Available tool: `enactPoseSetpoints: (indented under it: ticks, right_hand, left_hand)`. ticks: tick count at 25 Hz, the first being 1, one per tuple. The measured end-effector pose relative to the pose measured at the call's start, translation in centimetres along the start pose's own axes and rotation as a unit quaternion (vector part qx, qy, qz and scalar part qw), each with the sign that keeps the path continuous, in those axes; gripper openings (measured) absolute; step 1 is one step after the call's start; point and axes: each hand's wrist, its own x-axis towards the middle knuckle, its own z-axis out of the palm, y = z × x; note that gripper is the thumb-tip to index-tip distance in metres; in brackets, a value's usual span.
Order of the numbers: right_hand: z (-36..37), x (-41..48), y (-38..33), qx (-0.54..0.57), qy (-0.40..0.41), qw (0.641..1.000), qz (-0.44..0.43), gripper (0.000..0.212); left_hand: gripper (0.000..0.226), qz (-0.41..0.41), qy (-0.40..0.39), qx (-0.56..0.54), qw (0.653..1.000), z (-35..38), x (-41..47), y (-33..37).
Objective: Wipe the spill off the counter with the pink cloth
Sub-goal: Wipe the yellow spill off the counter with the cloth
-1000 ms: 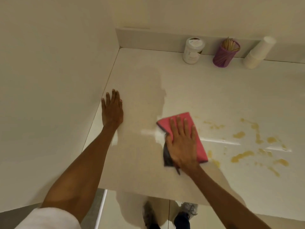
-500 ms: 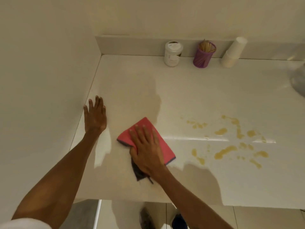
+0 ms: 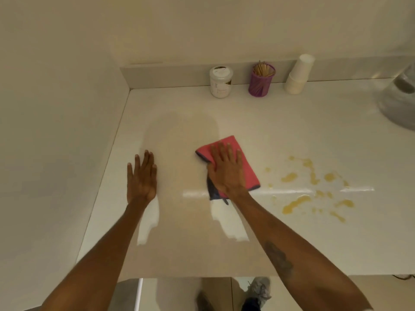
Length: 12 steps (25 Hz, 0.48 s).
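Observation:
The pink cloth (image 3: 250, 173), with a dark underside showing at its near edge, lies flat on the white counter (image 3: 292, 122). My right hand (image 3: 226, 171) presses palm-down on it with the fingers spread, covering its left half. The yellow spill (image 3: 296, 203) is a scatter of blotches and drops just right of the cloth; the nearest drops sit close to the cloth's right edge. My left hand (image 3: 141, 178) rests flat on the bare counter to the left of the cloth, holding nothing.
Along the back ledge stand a white lidded jar (image 3: 221, 83), a purple cup of wooden sticks (image 3: 261, 80) and a stack of white paper cups (image 3: 298, 75). A grey rounded object (image 3: 399, 102) sits at the right edge. A wall (image 3: 56, 131) bounds the counter's left side.
My right hand slid the cloth left, away from the spill, then back right and farther from me, near the spill's edge. My left hand stayed flat on the counter.

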Motion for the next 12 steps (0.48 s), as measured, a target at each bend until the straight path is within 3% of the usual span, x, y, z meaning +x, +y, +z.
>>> enactPoseSetpoints:
  ticks: [6, 9, 12]
  right_hand:
    - [0.9, -11.3, 1.8, 0.001, -0.025, 0.998, -0.058, 0.06]
    - [0.0, -13.6, 7.5, -0.048, -0.011, 0.999, -0.011, 0.06]
    - [-1.8, -8.8, 11.7, -0.062, 0.004, 0.996, 0.071, 0.061]
  left_hand:
    - [0.055, 0.016, 0.011, -0.019, 1.0, -0.4, -0.4, 0.3]
    - [0.056, 0.011, 0.011, -0.027, 1.0, -0.5, -0.5, 0.3]
    - [0.055, 0.003, 0.018, -0.034, 0.999, -0.3, -0.5, 0.5]
